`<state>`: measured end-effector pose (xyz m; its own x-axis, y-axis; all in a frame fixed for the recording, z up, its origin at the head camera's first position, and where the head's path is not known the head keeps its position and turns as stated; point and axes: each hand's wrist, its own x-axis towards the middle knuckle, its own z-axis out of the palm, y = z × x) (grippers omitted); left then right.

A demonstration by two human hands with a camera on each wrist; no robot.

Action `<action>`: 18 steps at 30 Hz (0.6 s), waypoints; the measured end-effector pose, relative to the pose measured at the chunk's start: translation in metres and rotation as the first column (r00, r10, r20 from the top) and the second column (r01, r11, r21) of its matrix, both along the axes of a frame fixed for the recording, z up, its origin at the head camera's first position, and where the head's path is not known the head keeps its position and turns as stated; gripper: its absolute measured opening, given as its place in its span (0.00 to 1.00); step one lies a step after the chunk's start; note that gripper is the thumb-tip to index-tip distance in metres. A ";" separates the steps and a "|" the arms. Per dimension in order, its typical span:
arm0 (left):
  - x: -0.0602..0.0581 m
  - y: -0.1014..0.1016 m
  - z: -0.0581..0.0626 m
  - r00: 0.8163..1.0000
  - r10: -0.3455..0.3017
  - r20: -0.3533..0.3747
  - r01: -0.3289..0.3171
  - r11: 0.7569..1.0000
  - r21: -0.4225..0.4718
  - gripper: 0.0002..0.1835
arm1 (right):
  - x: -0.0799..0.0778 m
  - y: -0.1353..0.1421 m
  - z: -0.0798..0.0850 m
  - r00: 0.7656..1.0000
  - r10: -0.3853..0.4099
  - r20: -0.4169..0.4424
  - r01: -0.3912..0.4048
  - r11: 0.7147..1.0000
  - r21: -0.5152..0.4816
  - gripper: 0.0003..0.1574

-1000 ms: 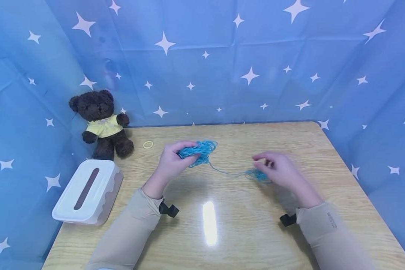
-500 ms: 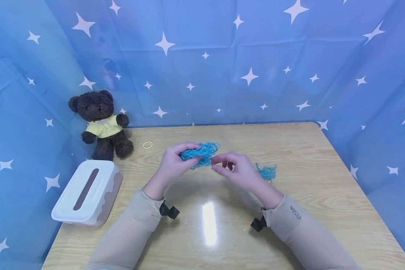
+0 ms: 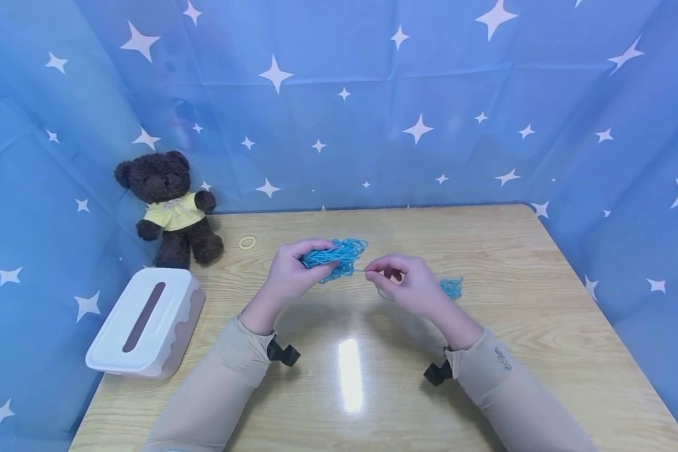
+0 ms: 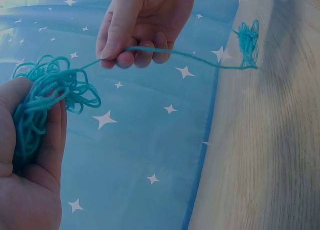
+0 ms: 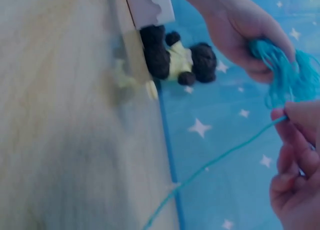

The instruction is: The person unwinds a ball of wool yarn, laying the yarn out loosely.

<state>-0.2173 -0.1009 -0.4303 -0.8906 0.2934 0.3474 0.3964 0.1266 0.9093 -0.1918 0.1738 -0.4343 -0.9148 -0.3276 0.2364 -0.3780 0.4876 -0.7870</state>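
Note:
My left hand (image 3: 295, 273) grips a loose bundle of blue yarn (image 3: 341, 252) between thumb and fingers, held up over the table. Loops spill out past the fingertips, as the left wrist view shows. Just to its right, my right hand (image 3: 403, 282) pinches a single strand of the yarn (image 4: 195, 58) between thumb and index finger. That strand runs from the bundle through the pinch and on to a small heap of the same yarn (image 3: 452, 287), which lies on the table beyond the right wrist. The forearm partly hides the heap in the head view.
A dark brown teddy bear (image 3: 172, 213) in a yellow shirt sits at the table's back left corner. Near it lies a pale yellow ring (image 3: 247, 243). In front of the bear stands a white slotted box (image 3: 169, 307). Blue star-patterned cloth (image 3: 367, 107) surrounds the wooden table (image 3: 486, 238).
My right hand has moved left from the small heap to the bundle, then slightly back to the right, drawing a strand out. My left hand has stayed nearly still with its bundle.

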 end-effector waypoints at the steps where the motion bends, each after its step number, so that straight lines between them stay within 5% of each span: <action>1: 0.000 0.000 0.000 1.000 0.001 0.006 -0.001 1.000 0.000 0.14 | -0.001 0.003 0.001 1.000 -0.003 -0.021 0.003 1.000 0.002 0.06; 8: -0.004 0.000 -0.002 1.000 -0.006 0.004 0.006 1.000 -0.002 0.14 | -0.006 0.033 0.005 0.995 -0.011 -0.103 0.014 1.000 0.027 0.04; 18: -0.004 -0.002 -0.003 1.000 -0.003 0.014 0.003 1.000 0.006 0.13 | -0.016 0.081 0.009 0.997 -0.009 -0.079 0.018 0.993 0.116 0.05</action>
<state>-0.2213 -0.1026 -0.4333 -0.8945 0.2938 0.3369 0.3843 0.1203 0.9153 -0.2078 0.2544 -0.4255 -0.8994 -0.3448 0.2686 -0.4291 0.5796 -0.6928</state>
